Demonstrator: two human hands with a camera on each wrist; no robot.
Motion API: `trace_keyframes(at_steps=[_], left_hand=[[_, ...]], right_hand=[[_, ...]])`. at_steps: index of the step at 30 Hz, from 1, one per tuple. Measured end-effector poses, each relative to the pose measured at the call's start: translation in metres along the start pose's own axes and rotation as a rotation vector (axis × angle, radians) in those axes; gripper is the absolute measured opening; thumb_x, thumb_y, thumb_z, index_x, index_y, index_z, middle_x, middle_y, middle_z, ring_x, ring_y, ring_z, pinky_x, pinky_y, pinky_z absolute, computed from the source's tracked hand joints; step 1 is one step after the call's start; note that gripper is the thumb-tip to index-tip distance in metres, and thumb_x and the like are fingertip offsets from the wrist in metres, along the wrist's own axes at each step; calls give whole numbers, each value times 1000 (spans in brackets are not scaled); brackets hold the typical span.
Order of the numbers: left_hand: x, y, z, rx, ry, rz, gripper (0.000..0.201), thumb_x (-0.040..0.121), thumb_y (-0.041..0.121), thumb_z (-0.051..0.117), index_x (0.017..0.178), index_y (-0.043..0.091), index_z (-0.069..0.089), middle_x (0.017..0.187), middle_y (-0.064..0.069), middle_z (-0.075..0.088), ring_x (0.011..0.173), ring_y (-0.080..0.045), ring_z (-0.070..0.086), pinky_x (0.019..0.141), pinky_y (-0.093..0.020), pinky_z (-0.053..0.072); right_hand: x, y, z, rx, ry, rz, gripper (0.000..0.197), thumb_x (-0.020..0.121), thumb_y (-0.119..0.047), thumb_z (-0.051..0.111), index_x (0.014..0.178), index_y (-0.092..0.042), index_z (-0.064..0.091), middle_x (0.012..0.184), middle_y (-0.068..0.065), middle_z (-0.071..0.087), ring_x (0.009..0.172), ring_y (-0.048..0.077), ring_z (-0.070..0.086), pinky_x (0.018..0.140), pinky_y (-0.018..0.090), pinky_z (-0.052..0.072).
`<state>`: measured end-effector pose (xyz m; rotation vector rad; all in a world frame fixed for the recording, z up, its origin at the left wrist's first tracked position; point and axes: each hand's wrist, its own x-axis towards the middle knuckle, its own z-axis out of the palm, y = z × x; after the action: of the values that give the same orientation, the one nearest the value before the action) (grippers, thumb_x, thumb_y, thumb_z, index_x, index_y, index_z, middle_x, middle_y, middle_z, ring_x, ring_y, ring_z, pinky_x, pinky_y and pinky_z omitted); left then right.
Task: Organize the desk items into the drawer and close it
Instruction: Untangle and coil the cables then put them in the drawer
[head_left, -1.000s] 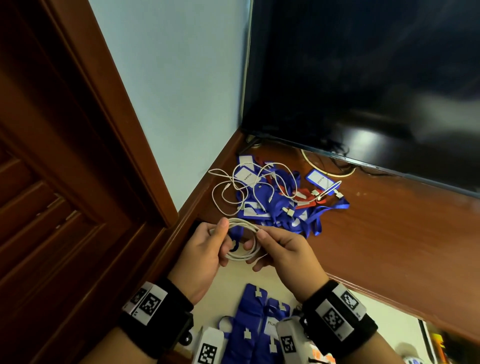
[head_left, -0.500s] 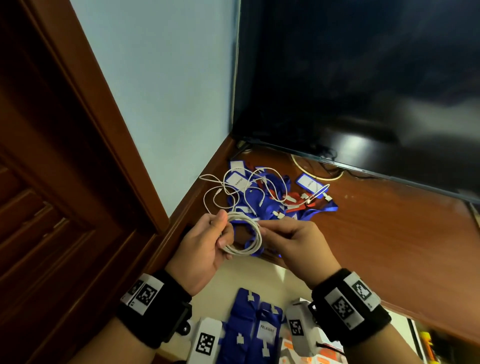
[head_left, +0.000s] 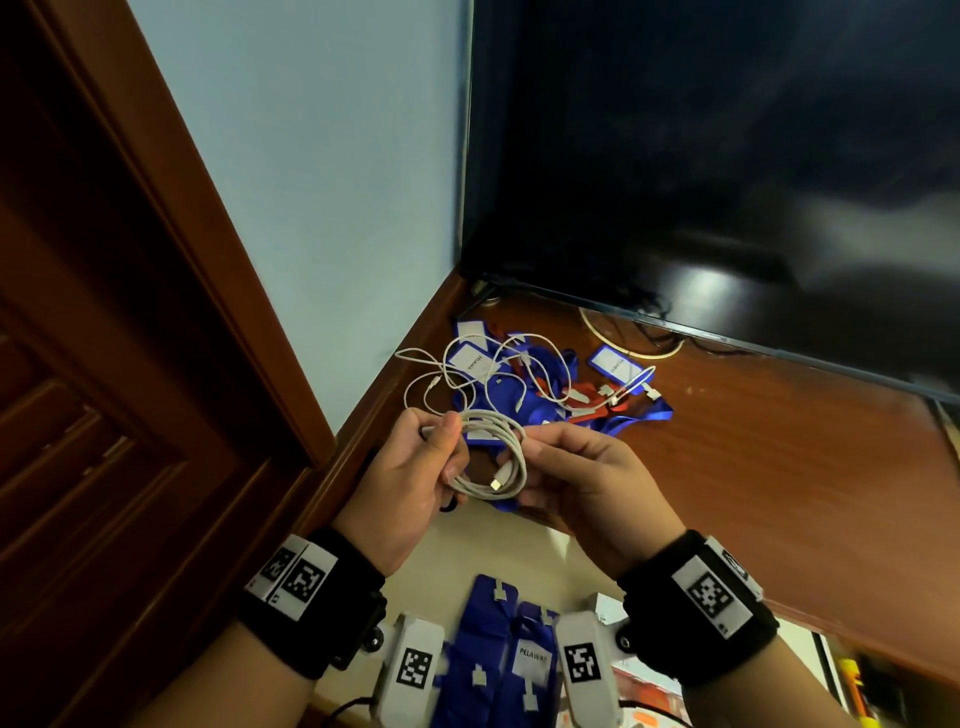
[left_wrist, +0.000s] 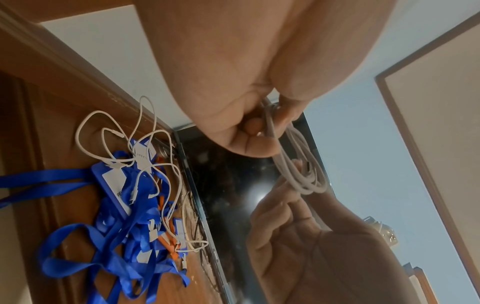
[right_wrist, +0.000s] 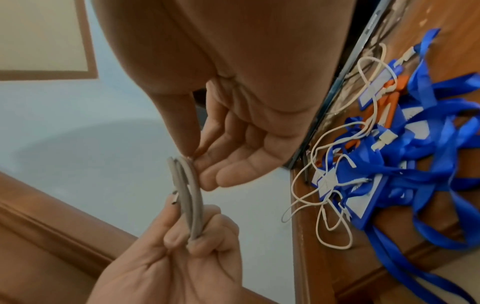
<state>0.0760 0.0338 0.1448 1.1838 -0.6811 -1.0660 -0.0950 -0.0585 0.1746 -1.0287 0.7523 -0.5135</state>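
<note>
Both hands hold a coiled white cable (head_left: 501, 457) above the desk's front edge. My left hand (head_left: 447, 441) grips the coil's left side between thumb and curled fingers (right_wrist: 197, 242). My right hand (head_left: 540, 452) pinches the right side of the coil (right_wrist: 185, 189) with thumb and fingertips (right_wrist: 207, 162). One plug end lies inside the loops (left_wrist: 301, 170). A tangled pile of blue and orange lanyards (head_left: 550, 395) with card holders and thin white cables lies on the desk (head_left: 779, 467) behind the hands. Below them the open drawer (head_left: 519, 551) holds blue card holders (head_left: 498, 644).
A dark screen (head_left: 727, 156) stands at the back of the desk, with cables running under it. A pale wall and a brown wooden door frame (head_left: 171, 234) close off the left side. Orange items show in the drawer at the lower right (head_left: 649, 691).
Both hands have kept hold of the coil and risen slightly toward the lanyard pile. My right fingers have shifted from the bottom of the loop to its right side.
</note>
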Motion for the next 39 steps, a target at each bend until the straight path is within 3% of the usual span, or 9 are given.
trace_keyframes(at_steps=[8, 13, 16, 20, 24, 28, 31, 34, 39], left_hand=[[-1, 1, 1, 111, 39, 55, 31, 94, 44, 56, 95, 14, 47, 67, 6, 50, 64, -12, 45, 66, -37, 38], [-1, -3, 1, 259, 72, 62, 36, 90, 50, 55, 100, 16, 50, 67, 9, 62, 66, -9, 59, 69, -38, 50], [-2, -7, 2, 339, 104, 71, 38, 89, 56, 55, 98, 19, 51, 68, 8, 59, 67, -14, 53, 67, -40, 48], [-1, -10, 3, 378, 163, 30, 35, 93, 52, 55, 98, 17, 51, 76, 1, 62, 68, -12, 58, 68, -37, 52], [1, -14, 1, 461, 194, 42, 22, 104, 35, 57, 98, 14, 51, 77, 0, 63, 60, 0, 60, 57, -19, 51], [-5, -15, -2, 557, 179, 29, 22, 104, 37, 55, 100, 16, 49, 81, -2, 65, 60, 0, 63, 53, -16, 50], [-8, -20, -7, 605, 192, 10, 23, 104, 40, 56, 99, 19, 48, 86, -5, 69, 67, -10, 69, 59, -28, 58], [-10, -27, -16, 640, 223, -10, 25, 103, 42, 56, 100, 18, 48, 88, -6, 69, 72, -16, 70, 65, -38, 61], [-15, -35, -27, 649, 255, -25, 26, 102, 39, 58, 101, 14, 50, 88, -4, 69, 73, -12, 69, 67, -32, 58]], right_hand=[[-5, -4, 10, 45, -10, 8, 25, 98, -16, 61, 123, -20, 64, 95, 16, 71, 78, 25, 62, 70, 37, 51], [-11, 2, 20, -480, -26, -239, 40, 84, -16, 83, 110, -29, 55, 75, 12, 63, 67, 19, 57, 62, 38, 51], [-11, 4, 25, -763, 57, -354, 38, 85, -12, 78, 105, -30, 52, 70, 4, 60, 57, 5, 52, 55, 22, 48], [-12, 8, 25, -987, 45, -475, 32, 80, -13, 72, 100, -27, 52, 77, -7, 58, 68, 10, 56, 60, 15, 44], [-5, 21, 20, -1211, 51, -549, 16, 76, -22, 67, 87, -28, 58, 75, -10, 51, 62, 3, 46, 59, 8, 32], [0, 35, 20, -1436, 21, -492, 33, 84, -37, 45, 104, -25, 70, 81, -3, 59, 69, 19, 59, 63, 31, 51], [2, 43, 24, -1574, -17, -413, 50, 85, -47, 28, 115, -29, 63, 89, -3, 62, 81, 23, 64, 70, 38, 56], [1, 49, 28, -1621, -66, -416, 37, 90, -41, 36, 117, -24, 55, 91, 1, 67, 80, 29, 67, 67, 40, 55], [-4, 50, 39, -1642, -144, -348, 25, 95, -33, 47, 116, -18, 47, 96, 5, 67, 84, 36, 66, 66, 40, 47]])
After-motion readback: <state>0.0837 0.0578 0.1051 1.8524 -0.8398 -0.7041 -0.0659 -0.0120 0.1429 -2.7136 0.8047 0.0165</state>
